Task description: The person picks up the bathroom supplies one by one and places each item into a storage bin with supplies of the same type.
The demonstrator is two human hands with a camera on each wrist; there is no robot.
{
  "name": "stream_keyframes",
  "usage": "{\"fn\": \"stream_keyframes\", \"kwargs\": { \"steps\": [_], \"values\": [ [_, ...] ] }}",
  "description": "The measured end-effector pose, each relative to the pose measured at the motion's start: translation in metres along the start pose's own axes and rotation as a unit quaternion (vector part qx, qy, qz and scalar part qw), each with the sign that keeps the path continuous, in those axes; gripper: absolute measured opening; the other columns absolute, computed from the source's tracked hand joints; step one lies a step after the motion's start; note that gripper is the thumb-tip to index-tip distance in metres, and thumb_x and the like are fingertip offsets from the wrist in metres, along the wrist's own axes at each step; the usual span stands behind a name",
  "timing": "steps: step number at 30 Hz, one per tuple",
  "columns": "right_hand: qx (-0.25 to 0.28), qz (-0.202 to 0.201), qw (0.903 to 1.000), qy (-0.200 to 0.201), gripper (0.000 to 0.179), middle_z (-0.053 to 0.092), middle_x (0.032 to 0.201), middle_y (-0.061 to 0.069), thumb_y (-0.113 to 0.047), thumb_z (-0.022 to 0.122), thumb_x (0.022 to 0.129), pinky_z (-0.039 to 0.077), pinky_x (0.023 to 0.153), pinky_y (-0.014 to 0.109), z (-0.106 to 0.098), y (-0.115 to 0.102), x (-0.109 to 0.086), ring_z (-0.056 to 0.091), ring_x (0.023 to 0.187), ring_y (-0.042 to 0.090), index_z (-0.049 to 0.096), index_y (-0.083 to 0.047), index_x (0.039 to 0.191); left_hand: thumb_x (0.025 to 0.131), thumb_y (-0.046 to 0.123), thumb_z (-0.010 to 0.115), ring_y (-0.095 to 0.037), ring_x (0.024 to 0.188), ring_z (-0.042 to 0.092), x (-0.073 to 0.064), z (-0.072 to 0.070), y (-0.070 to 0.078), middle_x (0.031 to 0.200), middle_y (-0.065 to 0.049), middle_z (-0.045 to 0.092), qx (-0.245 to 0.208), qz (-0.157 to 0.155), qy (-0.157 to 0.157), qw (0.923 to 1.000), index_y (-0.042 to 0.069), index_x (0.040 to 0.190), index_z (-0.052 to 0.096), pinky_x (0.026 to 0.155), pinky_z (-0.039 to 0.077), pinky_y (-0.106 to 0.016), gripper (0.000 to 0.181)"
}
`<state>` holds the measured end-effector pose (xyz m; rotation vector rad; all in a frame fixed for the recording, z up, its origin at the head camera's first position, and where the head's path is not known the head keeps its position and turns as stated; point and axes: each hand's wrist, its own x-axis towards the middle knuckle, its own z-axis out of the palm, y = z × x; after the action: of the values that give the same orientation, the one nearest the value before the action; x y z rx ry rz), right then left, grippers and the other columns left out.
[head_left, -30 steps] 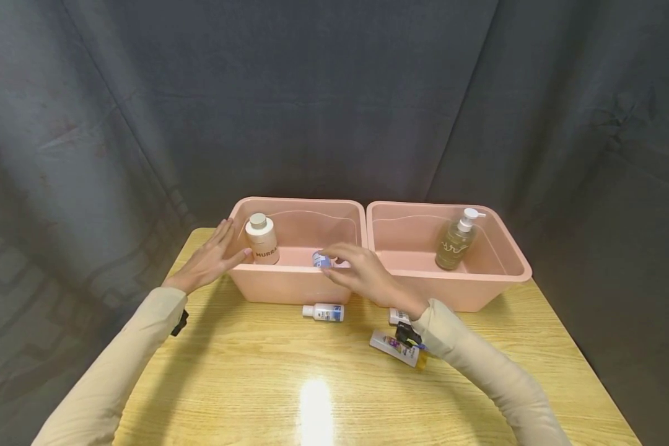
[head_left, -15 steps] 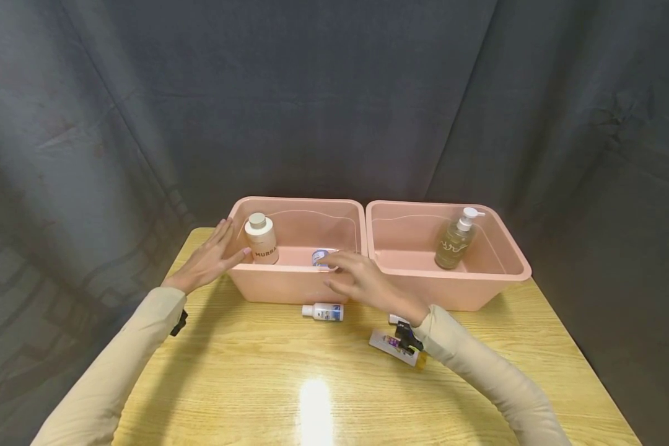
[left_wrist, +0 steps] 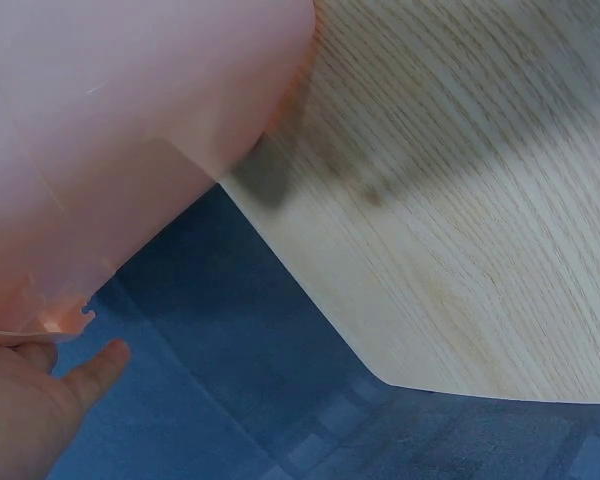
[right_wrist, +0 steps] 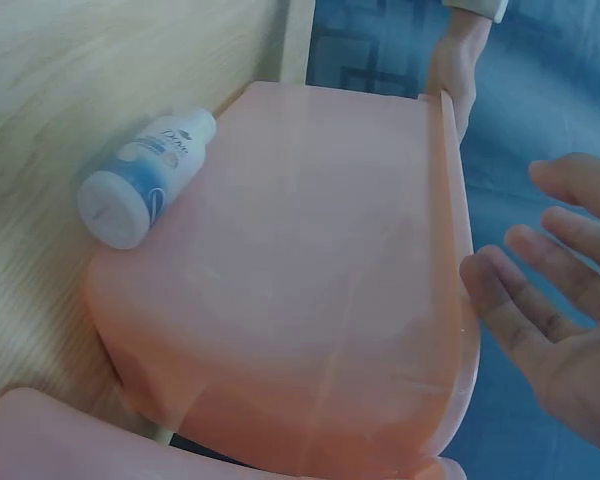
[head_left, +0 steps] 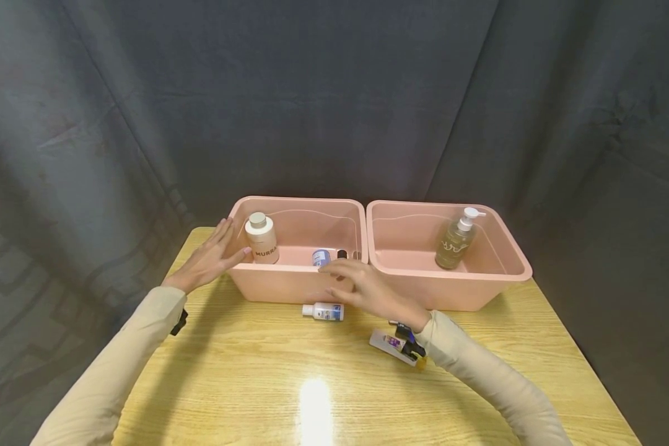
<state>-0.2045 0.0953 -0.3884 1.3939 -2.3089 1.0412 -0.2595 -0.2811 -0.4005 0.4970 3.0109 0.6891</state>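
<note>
My left hand (head_left: 206, 260) rests on the left end of the left pink bin (head_left: 279, 285), fingers straight along its rim and thumb near the front corner. Inside that bin a white bottle (head_left: 262, 240) marked MURRA stands upright at the left. A small blue-and-white container (head_left: 321, 257) is farther right, partly hidden by the front wall. Beside it shows a dark round cap or top (head_left: 342, 254). Over the bin's front rim hovers my right hand (head_left: 362, 285), its fingers loosely bent and holding nothing. In the right wrist view its fingertips are beside the rim.
A Dove bottle (right_wrist: 150, 180) lies on the wooden table (head_left: 245, 371) before the left bin. The right pink bin (head_left: 451, 288) holds a pump bottle (head_left: 454, 244). A white tube (head_left: 387, 347) lies near my right wrist, partly hidden, with another white item behind it.
My right hand has drawn back slightly to the right from the blue-and-white container, its fingers now apart from it. The dark top beside it has come into view. The left hand stays put.
</note>
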Motion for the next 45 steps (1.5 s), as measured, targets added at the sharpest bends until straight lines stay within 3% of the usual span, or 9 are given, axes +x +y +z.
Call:
{"fn": "stream_keyframes", "kwargs": {
  "steps": [7,13,19,30,34,40,45],
  "values": [
    [-0.047,-0.003,0.9989,-0.003,0.04,0.066,0.123,0.012,-0.01,0.077,0.086,0.046,0.101,0.043,0.004,0.003,-0.007,0.06,0.117,0.029,0.066,-0.001,0.123,0.1,0.056,0.045,-0.027,0.15,-0.009,0.0,0.001,-0.001,0.164,-0.006,-0.012,-0.001,-0.002,-0.001,1.0,0.006,0.158,0.0,0.112,0.013,-0.066,0.089],
    [-0.046,-0.008,0.9989,0.0,0.04,0.067,0.122,0.011,-0.014,0.077,0.087,0.049,0.098,0.036,0.008,0.006,-0.013,0.061,0.115,0.025,0.066,-0.001,0.123,0.099,0.056,0.045,-0.026,0.15,-0.009,0.0,0.001,-0.001,0.165,-0.01,-0.009,-0.003,-0.001,0.002,1.0,0.005,0.158,0.001,0.113,0.013,-0.066,0.09],
    [-0.051,-0.002,0.9986,-0.014,0.043,0.067,0.124,0.01,-0.02,0.077,0.087,0.048,0.099,0.038,0.01,0.008,-0.019,0.061,0.117,0.025,0.066,-0.001,0.124,0.099,0.055,0.046,-0.025,0.15,-0.009,-0.001,0.001,0.0,0.165,-0.01,-0.008,-0.002,0.0,0.003,1.0,0.005,0.158,0.002,0.112,0.013,-0.066,0.089],
    [-0.06,0.036,0.9955,-0.064,0.045,0.063,0.128,0.012,-0.023,0.075,0.089,0.047,0.101,0.039,0.016,0.013,-0.028,0.059,0.12,0.027,0.064,0.0,0.127,0.098,0.063,0.041,-0.026,0.15,-0.009,0.0,0.001,-0.001,0.165,-0.006,-0.011,0.002,-0.004,-0.002,1.0,0.008,0.159,-0.001,0.112,0.013,-0.066,0.092],
    [-0.066,0.06,0.9924,-0.085,0.048,0.063,0.129,0.012,-0.028,0.074,0.09,0.046,0.101,0.04,0.018,0.014,-0.031,0.058,0.121,0.027,0.062,-0.001,0.128,0.099,0.061,0.042,-0.025,0.15,-0.01,-0.001,0.0,0.0,0.164,-0.003,-0.013,0.0,-0.004,-0.003,1.0,0.009,0.159,-0.001,0.112,0.013,-0.066,0.09],
    [-0.062,0.089,0.9892,-0.099,0.05,0.062,0.131,0.013,-0.029,0.073,0.091,0.045,0.102,0.041,0.02,0.018,-0.034,0.057,0.123,0.029,0.061,-0.001,0.13,0.099,0.055,0.046,-0.026,0.15,-0.008,-0.001,0.0,0.001,0.165,-0.009,-0.008,-0.002,0.0,0.001,1.0,0.008,0.159,0.001,0.112,0.013,-0.066,0.088],
    [-0.067,0.105,0.9858,-0.112,0.051,0.062,0.13,0.012,-0.036,0.071,0.092,0.047,0.1,0.042,0.023,0.023,-0.037,0.058,0.12,0.028,0.062,-0.003,0.129,0.099,0.056,0.045,-0.026,0.15,-0.008,-0.002,0.0,0.0,0.165,-0.005,-0.011,-0.003,-0.001,0.0,1.0,0.008,0.159,0.001,0.112,0.013,-0.067,0.088]
  ]
}}
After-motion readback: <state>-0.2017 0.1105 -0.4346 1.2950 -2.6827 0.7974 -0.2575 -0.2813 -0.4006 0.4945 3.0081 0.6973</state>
